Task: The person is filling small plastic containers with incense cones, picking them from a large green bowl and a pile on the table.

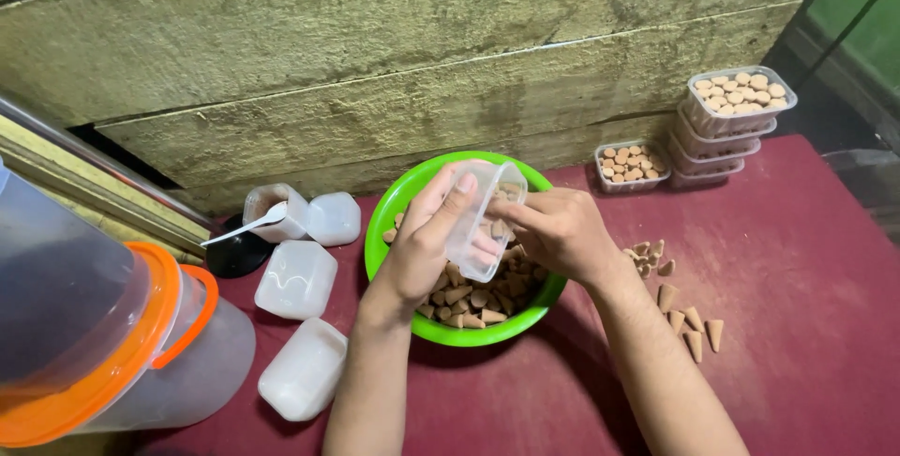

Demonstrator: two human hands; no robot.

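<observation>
My left hand (424, 245) holds a small clear plastic box (486, 219) tilted over a green bowl (389, 212) full of brown cones (469, 299). My right hand (555, 231) is at the box's open mouth with its fingers pinched together, and a cone or two shows inside the box. Whether the right fingers hold a cone is hidden.
Several loose cones (689, 315) lie on the red cloth (797, 325) to the right. Filled boxes stand stacked (736, 104) at the back right, with one more (631, 165) beside them. White lidded boxes (296, 278) and a large orange-rimmed tub (112, 343) sit left. A stone wall (375, 62) backs the table.
</observation>
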